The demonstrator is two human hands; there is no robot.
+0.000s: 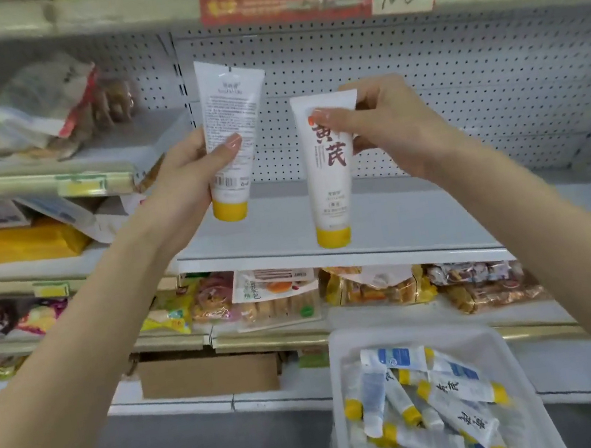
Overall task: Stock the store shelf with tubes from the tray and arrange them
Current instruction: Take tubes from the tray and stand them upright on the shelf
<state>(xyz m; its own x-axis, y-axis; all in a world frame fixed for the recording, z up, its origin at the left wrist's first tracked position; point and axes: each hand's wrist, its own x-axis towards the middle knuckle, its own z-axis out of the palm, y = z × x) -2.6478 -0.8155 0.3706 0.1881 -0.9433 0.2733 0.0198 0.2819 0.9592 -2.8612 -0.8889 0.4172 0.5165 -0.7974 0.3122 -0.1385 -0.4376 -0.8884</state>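
The left hand is gripping the left tube around its lower body. The thumb is lying across the printed face and the fingers are wrapping behind. The tube is rising upright out of the hand with its yellow cap hanging just below the palm. Its back panel, with small print and a barcode, is facing the person, so it probably needs turning before it goes down.

The right hand is pinching the flat crimped end of the right tube, thumb in front and fingers curled behind. This tube is hanging straight down from the fingertips with its cap seemingly resting on the shelf near the front edge. Holding it by the top is letting the person steady it on its cap with the large red characters facing out, the way a shopper would read it.

The left tube is sitting higher than the right one, and its cap appears to be clear of the board. It looks to be waiting its turn for a spot to the left of the right hand.

Well below the right wrist, the tray is holding a loose heap of spare tubes. The shelf beneath the hands is carrying only this one standing tube, so the stocking is looking barely begun.
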